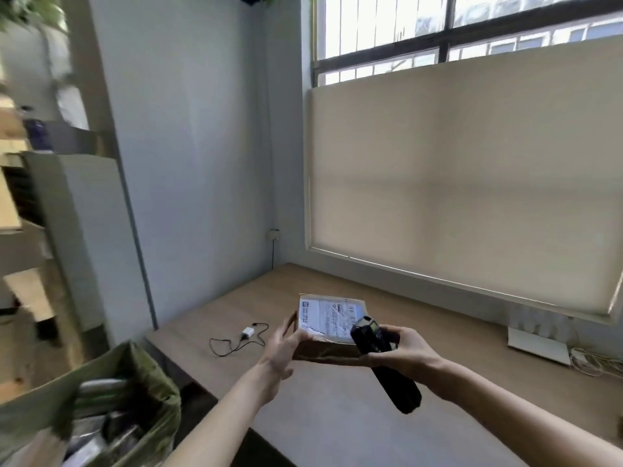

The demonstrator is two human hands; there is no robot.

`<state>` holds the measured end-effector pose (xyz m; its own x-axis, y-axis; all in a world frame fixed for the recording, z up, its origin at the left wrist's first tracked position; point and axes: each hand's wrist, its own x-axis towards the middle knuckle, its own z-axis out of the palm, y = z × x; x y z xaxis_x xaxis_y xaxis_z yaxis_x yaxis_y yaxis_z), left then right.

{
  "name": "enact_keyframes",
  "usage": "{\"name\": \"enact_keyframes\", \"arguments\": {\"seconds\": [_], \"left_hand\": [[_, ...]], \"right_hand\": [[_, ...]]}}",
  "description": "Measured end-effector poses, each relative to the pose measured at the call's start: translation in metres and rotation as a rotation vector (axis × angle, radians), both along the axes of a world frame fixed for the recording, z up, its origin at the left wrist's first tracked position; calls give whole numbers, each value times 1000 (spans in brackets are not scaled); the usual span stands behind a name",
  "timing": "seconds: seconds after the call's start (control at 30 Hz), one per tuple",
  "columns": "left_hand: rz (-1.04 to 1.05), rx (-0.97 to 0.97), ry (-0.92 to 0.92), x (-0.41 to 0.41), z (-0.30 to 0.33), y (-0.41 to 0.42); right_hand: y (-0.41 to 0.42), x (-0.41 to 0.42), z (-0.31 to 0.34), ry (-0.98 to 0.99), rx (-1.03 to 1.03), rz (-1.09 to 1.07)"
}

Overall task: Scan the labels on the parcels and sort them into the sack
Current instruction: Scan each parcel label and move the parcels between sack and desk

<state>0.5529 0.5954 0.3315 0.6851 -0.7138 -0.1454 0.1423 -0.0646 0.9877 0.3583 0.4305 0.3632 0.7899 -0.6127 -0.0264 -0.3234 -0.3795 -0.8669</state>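
a wooden table (337, 416) is set in a corner below the grip; pale blue walls (202, 129) and a barred window (472, 35) half covered by a beige blind (472, 180) are seen beyond.

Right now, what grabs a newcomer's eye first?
Centre: the parcel, label up, held above the table by the left hand; the right hand holds a black scanner over it. Bottom left, a green sack stands open with parcels inside.

Print on the white shipping label (328, 317) of the brown cardboard parcel (328, 332) too blurred to read; near-right corner hidden behind black handheld scanner (384, 362).
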Motion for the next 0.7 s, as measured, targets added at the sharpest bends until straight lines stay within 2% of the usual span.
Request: {"name": "enact_keyframes", "arguments": {"seconds": [0.37,0.47,0.7], "left_hand": [[460,91,-3,181,-60,238],[495,127,-4,218,-83,287],[634,195,132,304,-146,360]], "right_hand": [[165,259,-64,72,30,332],[201,323,-86,84,34,416],[262,467,-156,199,85,599]]}}
